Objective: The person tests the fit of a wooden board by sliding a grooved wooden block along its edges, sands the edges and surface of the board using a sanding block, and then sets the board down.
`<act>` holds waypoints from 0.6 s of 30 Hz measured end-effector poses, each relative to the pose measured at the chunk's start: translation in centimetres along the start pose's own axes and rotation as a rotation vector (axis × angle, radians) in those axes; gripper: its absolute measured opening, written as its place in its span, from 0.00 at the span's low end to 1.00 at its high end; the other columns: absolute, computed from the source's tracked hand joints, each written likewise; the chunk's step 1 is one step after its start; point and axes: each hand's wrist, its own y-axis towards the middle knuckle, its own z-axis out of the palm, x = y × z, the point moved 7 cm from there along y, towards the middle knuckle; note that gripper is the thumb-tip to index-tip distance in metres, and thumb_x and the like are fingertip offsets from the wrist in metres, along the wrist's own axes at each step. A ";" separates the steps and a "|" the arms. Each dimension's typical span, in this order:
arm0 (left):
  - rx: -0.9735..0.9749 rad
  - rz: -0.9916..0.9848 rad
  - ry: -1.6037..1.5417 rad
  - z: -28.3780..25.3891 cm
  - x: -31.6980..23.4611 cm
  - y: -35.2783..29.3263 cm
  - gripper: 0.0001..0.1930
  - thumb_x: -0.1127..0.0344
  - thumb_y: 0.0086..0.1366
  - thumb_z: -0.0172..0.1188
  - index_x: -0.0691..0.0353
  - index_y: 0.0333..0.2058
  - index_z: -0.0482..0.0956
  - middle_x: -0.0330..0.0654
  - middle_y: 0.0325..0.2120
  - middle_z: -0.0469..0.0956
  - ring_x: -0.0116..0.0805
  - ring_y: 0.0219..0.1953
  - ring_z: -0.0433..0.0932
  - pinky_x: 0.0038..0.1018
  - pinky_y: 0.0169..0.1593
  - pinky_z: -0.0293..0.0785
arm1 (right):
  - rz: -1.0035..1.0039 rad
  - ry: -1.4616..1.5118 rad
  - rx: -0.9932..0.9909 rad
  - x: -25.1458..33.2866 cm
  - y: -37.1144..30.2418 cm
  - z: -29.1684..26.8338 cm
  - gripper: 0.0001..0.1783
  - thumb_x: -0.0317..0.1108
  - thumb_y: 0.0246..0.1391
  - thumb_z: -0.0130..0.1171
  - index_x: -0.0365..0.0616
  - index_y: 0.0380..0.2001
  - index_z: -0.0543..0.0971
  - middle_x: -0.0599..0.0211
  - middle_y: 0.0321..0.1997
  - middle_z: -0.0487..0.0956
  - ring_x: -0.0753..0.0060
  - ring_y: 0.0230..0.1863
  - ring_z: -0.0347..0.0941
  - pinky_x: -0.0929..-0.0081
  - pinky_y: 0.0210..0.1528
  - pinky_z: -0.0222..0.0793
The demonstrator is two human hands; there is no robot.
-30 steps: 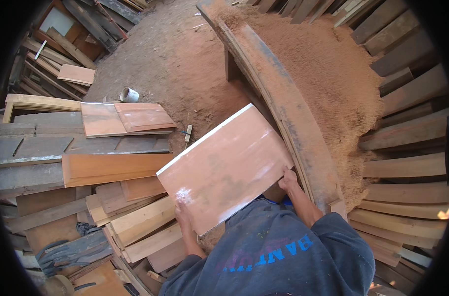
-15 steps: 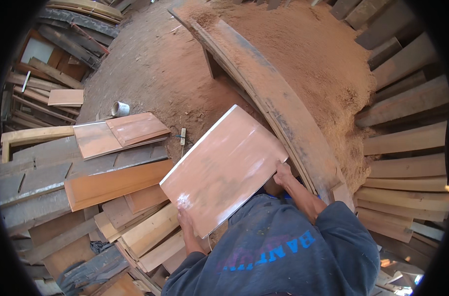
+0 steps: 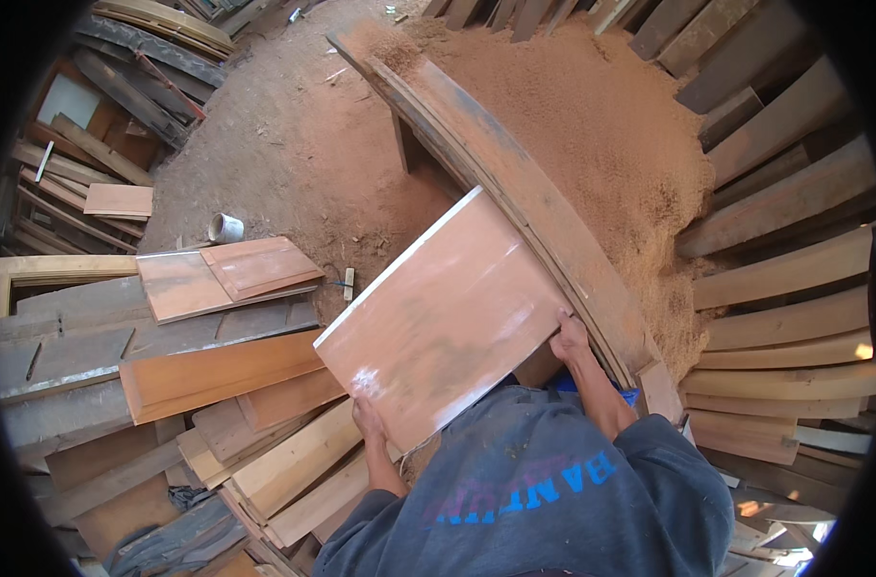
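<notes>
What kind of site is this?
Most likely a woodworking yard or sawmill: a big sawdust heap on bare dirt, planks stacked all round, and both hands, left hand and right hand, holding a flat board.

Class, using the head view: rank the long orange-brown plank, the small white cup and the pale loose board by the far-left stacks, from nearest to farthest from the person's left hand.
From the left hand:
1. Long orange-brown plank, just to its left on the pile.
2. Small white cup, on the dirt, farther up and left.
3. Pale loose board, beyond the cup, by the far-left stacks.
</notes>
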 end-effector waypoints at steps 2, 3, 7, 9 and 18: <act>0.015 0.040 0.148 0.1 -0.1 2.3 0.33 0.41 0.75 0.42 0.71 0.51 0.76 0.45 0.43 0.79 0.33 0.47 0.74 0.33 0.54 0.70 | 0.036 0.036 -0.029 0.0 0.4 -0.1 0.20 0.33 0.70 0.46 0.35 0.61 0.66 0.55 0.60 0.74 0.59 0.61 0.70 0.55 0.68 0.62; 0.022 0.042 0.147 0.5 -0.3 3.1 0.33 0.41 0.75 0.42 0.71 0.51 0.76 0.45 0.43 0.79 0.33 0.47 0.74 0.33 0.54 0.70 | 0.029 0.039 -0.031 0.4 0.2 0.0 0.20 0.33 0.70 0.46 0.35 0.61 0.66 0.55 0.60 0.74 0.59 0.61 0.70 0.55 0.68 0.62; 0.001 0.041 0.442 2.4 -2.3 5.6 0.37 0.39 0.72 0.44 0.74 0.56 0.72 0.50 0.50 0.78 0.42 0.54 0.74 0.38 0.58 0.67 | 0.361 -0.642 0.001 4.4 -4.1 2.9 0.24 0.39 0.68 0.49 0.34 0.60 0.65 0.48 0.60 0.73 0.52 0.62 0.69 0.51 0.64 0.65; -0.018 0.103 0.526 2.7 -3.0 6.6 0.38 0.38 0.72 0.44 0.74 0.58 0.70 0.51 0.54 0.77 0.45 0.57 0.73 0.39 0.60 0.65 | 0.483 -0.989 0.096 7.4 -7.1 4.1 0.27 0.42 0.65 0.53 0.35 0.60 0.65 0.45 0.58 0.74 0.48 0.62 0.69 0.50 0.62 0.66; -0.011 0.105 0.095 7.7 -3.6 3.2 0.32 0.42 0.74 0.43 0.67 0.61 0.69 0.46 0.55 0.74 0.40 0.56 0.73 0.33 0.61 0.68 | -0.130 -1.977 -0.292 12.2 -7.2 -5.1 0.31 0.43 0.47 0.63 0.33 0.51 0.74 0.37 0.47 0.78 0.36 0.52 0.74 0.52 0.57 0.69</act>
